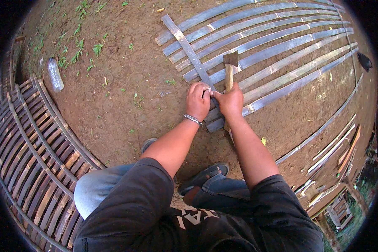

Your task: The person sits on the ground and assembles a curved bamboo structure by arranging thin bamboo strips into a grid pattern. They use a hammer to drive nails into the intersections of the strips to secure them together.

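Plastic bottle (pixel 55 74), contents unclear

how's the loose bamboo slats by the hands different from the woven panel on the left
The slats lie side by side with gaps, crossed by one strip; the panel is tightly woven. The slats look grey, the panel brown and tan. Both hands rest on the slats, none on the panel. Both lie on dirt.

The person wears a dark grey short-sleeved shirt (pixel 155 210) with pale lettering across the chest, light blue denim trousers (pixel 94 189), dark strapped sandals (pixel 203 176), and a silver chain bracelet (pixel 192 119) on the left wrist.
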Demonstrator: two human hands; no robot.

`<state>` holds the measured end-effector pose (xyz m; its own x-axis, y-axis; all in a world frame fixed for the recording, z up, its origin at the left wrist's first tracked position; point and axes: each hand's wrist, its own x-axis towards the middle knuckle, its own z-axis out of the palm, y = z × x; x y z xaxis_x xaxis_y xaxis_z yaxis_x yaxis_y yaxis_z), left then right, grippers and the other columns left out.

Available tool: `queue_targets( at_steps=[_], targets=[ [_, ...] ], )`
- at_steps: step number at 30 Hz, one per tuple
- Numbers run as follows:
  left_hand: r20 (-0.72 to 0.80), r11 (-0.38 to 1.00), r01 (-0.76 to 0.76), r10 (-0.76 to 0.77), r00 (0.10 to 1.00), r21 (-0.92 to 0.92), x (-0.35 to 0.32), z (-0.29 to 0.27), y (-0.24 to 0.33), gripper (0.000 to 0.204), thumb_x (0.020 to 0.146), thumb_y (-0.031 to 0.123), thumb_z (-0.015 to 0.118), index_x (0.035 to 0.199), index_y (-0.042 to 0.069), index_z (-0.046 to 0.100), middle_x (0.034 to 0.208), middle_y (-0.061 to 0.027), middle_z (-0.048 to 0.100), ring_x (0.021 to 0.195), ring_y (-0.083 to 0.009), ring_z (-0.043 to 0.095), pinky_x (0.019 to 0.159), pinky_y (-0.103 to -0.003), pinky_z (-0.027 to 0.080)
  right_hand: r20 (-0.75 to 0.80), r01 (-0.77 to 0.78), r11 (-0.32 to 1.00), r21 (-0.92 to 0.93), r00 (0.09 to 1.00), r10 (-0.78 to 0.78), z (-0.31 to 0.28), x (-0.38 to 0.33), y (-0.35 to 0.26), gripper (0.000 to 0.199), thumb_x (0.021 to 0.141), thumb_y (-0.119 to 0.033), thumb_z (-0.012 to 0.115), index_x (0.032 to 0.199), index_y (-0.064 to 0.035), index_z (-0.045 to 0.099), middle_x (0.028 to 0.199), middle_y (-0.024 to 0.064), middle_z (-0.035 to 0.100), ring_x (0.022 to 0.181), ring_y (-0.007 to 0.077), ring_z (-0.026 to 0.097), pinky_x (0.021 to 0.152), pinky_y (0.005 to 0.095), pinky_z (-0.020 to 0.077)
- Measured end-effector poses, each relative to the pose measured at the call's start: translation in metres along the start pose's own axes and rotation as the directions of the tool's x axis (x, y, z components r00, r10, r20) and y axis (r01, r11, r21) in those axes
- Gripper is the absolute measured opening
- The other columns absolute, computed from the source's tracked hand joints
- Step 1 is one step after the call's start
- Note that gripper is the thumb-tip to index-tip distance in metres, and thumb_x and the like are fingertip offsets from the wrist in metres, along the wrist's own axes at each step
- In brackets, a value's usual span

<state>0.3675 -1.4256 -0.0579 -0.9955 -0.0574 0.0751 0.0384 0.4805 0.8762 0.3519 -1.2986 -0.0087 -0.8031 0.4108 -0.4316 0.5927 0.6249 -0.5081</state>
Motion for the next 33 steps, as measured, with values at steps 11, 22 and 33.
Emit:
queue_targets(
  at_steps=[11,22,33],
  targets=[
    [-0.03,0.998,-0.05,0.051,0.998,0.033,-0.0004,0.0046,-0.0019,0.009,0.086,0.005,0.066,0.092,0.002,0.061,0.097,-0.016,0.065,0.097,-0.0367,0.062,0.087,-0.046,0.05,0.025,-0.021,0.998,0.054,0.999,0.02,-0.004,0.0,-0.0033,0.057,0.062,-0.022,0.094,0.096,0.0034,0.057,0.094,0.0268,0.067,0.093,0.0461,0.065,0.08,0.0505,0.0523],
    [-0.029,0.998,-0.064,0.064,0.998,0.008,-0.0009,0.0046,-0.0009,0.009,0.085,0.003,0.064,0.093,0.004,0.059,0.098,-0.0162,0.063,0.098,-0.037,0.06,0.089,-0.048,0.048,0.03,-0.061,0.995,0.077,0.998,0.059,-0.004,-0.001,-0.0039,0.058,0.061,-0.021,0.093,0.103,0.0011,0.06,0.095,0.0248,0.069,0.094,0.0435,0.067,0.082,0.0487,0.0526],
    [-0.056,0.995,-0.101,0.099,0.993,-0.018,-0.0012,0.0082,-0.0072,0.01,0.084,0.001,0.066,0.092,0.002,0.059,0.097,-0.0166,0.064,0.095,-0.0371,0.062,0.087,-0.046,0.049,-0.043,0.05,0.987,0.153,0.998,-0.043,-0.0004,-0.0044,-0.0036,0.061,0.061,-0.017,0.091,0.114,-0.0016,0.064,0.086,0.0179,0.069,0.082,0.0363,0.068,0.077,0.0441,0.0544]
  ],
)
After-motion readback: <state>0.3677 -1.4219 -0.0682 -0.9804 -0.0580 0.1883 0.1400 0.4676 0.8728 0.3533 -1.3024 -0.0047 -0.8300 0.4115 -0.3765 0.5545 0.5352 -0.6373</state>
